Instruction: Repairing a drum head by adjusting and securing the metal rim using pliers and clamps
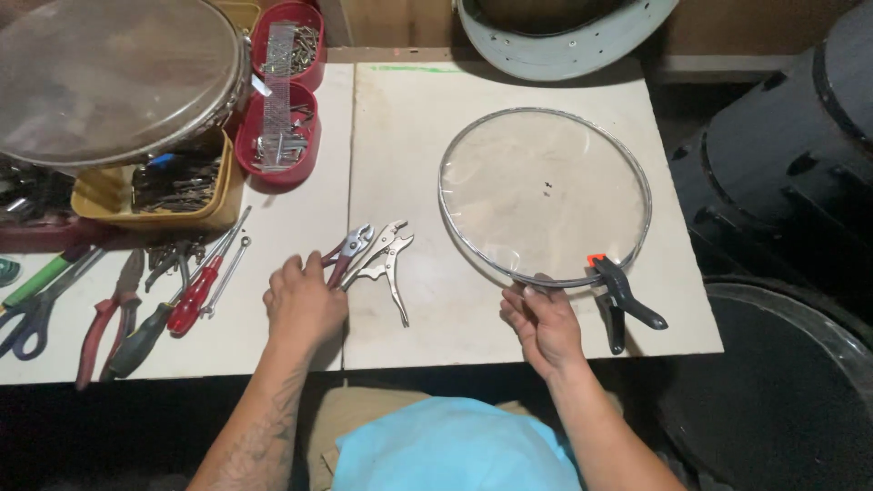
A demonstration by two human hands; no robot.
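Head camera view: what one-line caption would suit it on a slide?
Left hand grips red-handled pliers while right hand steadies a clamped clear round drumhead on the workbench.

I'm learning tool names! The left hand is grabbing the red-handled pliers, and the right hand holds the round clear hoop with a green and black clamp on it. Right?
Almost. The clamp on the hoop is orange and black, not green, as the head view shows. The rest holds: the left hand is on the red-handled pliers, and the right hand holds the hoop's near rim.

No packages, labels, signs or screens show anywhere on the workbench.
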